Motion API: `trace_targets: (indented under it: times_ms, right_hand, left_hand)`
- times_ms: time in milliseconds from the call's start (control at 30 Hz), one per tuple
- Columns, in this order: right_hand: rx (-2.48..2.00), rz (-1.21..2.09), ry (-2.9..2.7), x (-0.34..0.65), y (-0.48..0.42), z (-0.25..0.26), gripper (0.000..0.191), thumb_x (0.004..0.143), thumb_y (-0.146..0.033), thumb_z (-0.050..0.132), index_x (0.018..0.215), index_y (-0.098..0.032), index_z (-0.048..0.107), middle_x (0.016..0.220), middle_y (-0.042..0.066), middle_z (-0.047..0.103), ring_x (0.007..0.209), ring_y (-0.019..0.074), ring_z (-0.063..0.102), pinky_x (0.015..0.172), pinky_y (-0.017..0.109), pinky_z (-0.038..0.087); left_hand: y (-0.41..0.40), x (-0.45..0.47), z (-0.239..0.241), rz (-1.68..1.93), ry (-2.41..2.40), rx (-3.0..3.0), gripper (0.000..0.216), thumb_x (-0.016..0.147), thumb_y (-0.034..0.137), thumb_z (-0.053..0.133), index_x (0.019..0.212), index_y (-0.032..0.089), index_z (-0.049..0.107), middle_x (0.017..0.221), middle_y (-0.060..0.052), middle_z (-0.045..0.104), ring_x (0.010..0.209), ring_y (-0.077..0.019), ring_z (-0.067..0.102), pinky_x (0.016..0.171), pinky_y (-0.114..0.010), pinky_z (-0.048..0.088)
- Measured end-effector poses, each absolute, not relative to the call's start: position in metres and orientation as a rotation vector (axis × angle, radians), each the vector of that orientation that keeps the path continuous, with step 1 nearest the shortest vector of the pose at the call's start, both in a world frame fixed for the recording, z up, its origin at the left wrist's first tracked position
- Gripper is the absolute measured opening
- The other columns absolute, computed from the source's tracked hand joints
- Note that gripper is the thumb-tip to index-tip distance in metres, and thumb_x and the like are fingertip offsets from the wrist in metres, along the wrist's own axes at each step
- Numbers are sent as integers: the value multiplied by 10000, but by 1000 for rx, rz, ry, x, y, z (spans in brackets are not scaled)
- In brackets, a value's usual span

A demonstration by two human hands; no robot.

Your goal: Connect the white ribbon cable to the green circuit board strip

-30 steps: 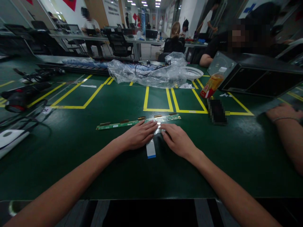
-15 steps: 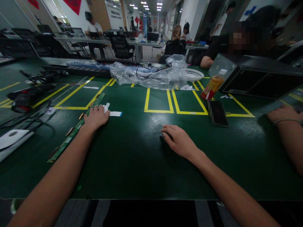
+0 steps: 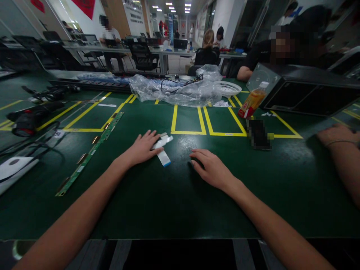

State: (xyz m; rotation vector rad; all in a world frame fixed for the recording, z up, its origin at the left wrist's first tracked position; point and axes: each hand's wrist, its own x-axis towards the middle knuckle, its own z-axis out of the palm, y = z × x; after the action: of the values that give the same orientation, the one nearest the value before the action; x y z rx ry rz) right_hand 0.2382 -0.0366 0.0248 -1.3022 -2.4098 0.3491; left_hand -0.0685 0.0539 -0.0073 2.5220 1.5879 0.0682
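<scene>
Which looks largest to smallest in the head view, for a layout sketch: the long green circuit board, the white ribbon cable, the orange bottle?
1. Long green circuit board.
2. Orange bottle, though farther off, so unsure.
3. White ribbon cable, under the left hand.

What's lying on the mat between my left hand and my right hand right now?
In the head view, a white flat ribbon cable with a blue tip lies between the left hand, which touches it, and the right hand; beyond it, bare green mat.
</scene>
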Motion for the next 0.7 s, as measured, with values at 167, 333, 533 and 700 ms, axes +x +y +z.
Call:
trace_targets:
  times_ms: [167,333,533,700]
  right_hand:
    - [-1277,331,-2520,236,-37,15,486,994,-288,484,1464,-170,519,1529,143,513,1431,280,441,1176,514,373]
    - [-1342,310,-2615,236,-38,9,494,1014,-242,402,1484,-121,490,1556,156,475,1453,281,411,1198,515,336]
    - [-1334,294,-2590,239,-37,11,490,1013,-266,426,1481,-140,495,1555,148,479,1453,276,411,1186,527,353]
    - [-1345,318,-2609,240,-37,12,498,1019,-244,393,1497,-133,473,1566,147,465,1461,273,399,1192,525,344]
  left_hand:
    - [15,-2,0,35,1036,2719,770,984,678,399,1607,249,257,1679,-106,174,1559,-299,79,1232,-561,66]
    - [26,-18,0,34,1328,2633,711,1027,635,281,1604,220,266,1670,-80,228,1556,-250,130,1247,-488,108]
    - [64,-101,0,113,2179,2227,740,1016,512,200,1544,8,321,1606,-287,274,1506,-447,203,1144,-704,208]
    - [76,-145,-4,88,2489,1799,742,1005,516,214,1495,-15,380,1553,-323,343,1464,-442,309,1117,-662,315]
